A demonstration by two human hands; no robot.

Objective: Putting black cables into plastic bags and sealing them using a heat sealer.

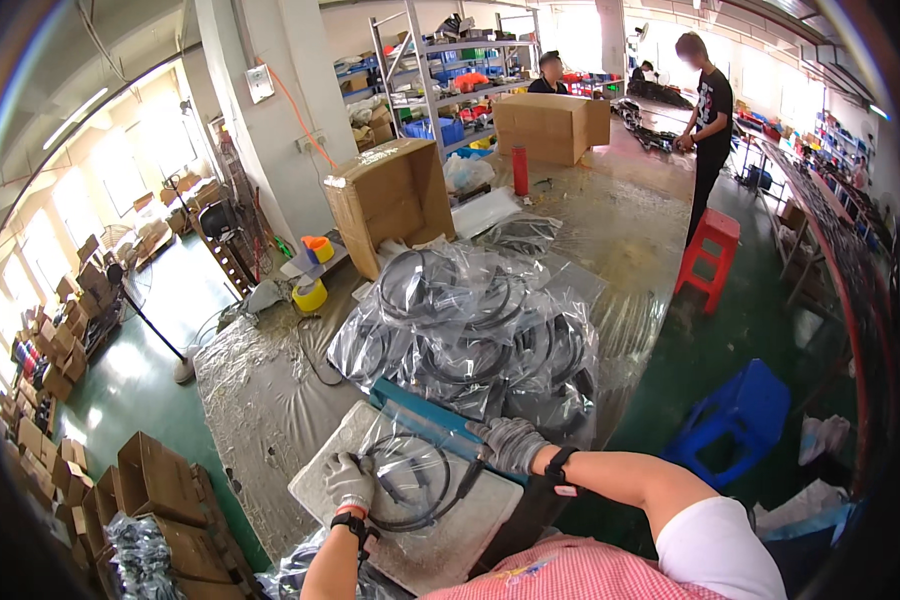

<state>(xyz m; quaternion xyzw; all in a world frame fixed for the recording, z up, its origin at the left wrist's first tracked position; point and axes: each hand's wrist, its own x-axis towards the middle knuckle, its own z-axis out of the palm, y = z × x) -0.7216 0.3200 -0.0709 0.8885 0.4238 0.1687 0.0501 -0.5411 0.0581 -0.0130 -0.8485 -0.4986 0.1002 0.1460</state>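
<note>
A clear plastic bag (425,451) with a coiled black cable (444,484) inside lies on a pale, worn board (425,553). My left hand (350,483), in a grey glove, closes at the bag's left edge, thumb beside the cable. Along the bag's far edge runs the long teal bar (431,417) of what looks like a bag sealer. My right hand (513,445), also gloved, is closed over the bar's right end; its fingertips are partly hidden. Just beyond the bar is a heap of bagged black cables (460,345).
An open cardboard box (395,195), yellow tape rolls (310,294) and a red bottle (520,171) stand on the plastic-covered table (625,300). Blue (732,420) and red (708,258) stools stand at right. Cartons (160,480) fill the lower left. A person (710,120) stands beyond the table.
</note>
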